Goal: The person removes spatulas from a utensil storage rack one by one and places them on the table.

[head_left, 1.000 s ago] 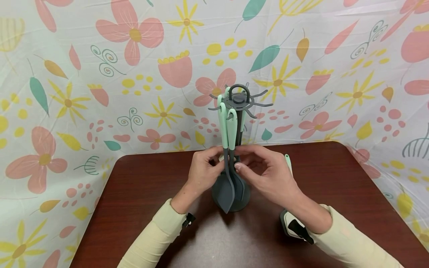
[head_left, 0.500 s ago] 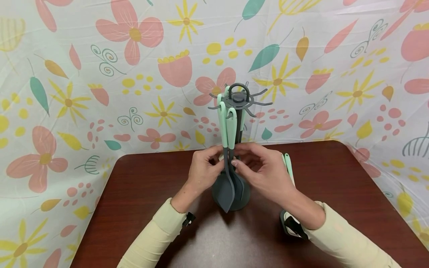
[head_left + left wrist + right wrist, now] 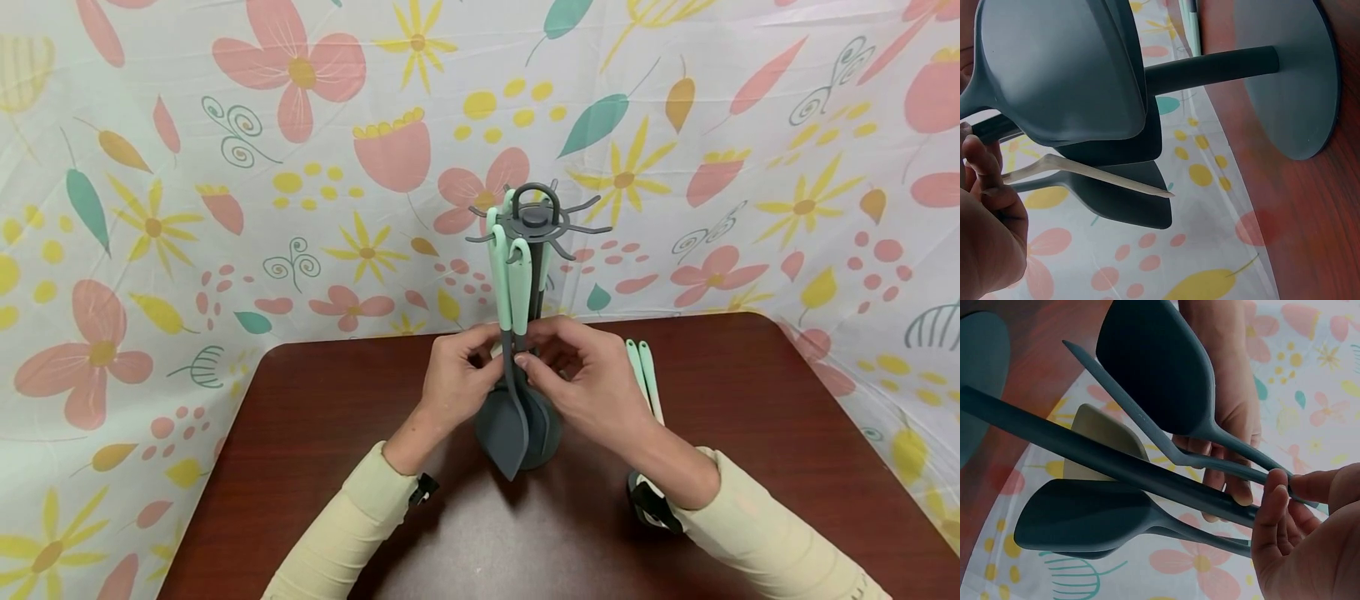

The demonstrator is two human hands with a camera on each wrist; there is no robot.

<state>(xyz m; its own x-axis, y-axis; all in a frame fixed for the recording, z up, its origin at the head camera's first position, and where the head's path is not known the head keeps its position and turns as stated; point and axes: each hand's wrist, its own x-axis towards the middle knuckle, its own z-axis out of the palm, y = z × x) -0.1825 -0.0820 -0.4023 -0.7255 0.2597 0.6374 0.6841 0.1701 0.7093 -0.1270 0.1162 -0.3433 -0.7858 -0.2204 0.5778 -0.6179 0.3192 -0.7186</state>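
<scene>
A dark grey utensil stand point(image 3: 534, 225) with radiating hooks and a top loop stands upright on its round base point(image 3: 1297, 81). Grey spatulas with mint handles hang from it, mostly on the left and front. My right hand point(image 3: 592, 379) pinches the neck of the front spatula point(image 3: 520, 287) with thumb and fingers, just below its mint handle. Beside it hangs another broad spatula point(image 3: 502, 433), its blade facing me. From the other side, my left hand point(image 3: 459, 375) has its curled fingers at the stand's pole point(image 3: 1147, 475). A beige utensil point(image 3: 1110, 178) hangs among the grey ones.
Two mint-handled utensils point(image 3: 642, 367) lie on the dark red-brown table point(image 3: 337, 433), right of the stand, partly under my right forearm. Behind the table hangs a flower-patterned cloth point(image 3: 300, 208). Hooks on the stand's right side carry nothing.
My right hand and forearm have shifted slightly left, uncovering more of the two mint handles on the table. The left hand stays in place, and the stand keeps its position.
</scene>
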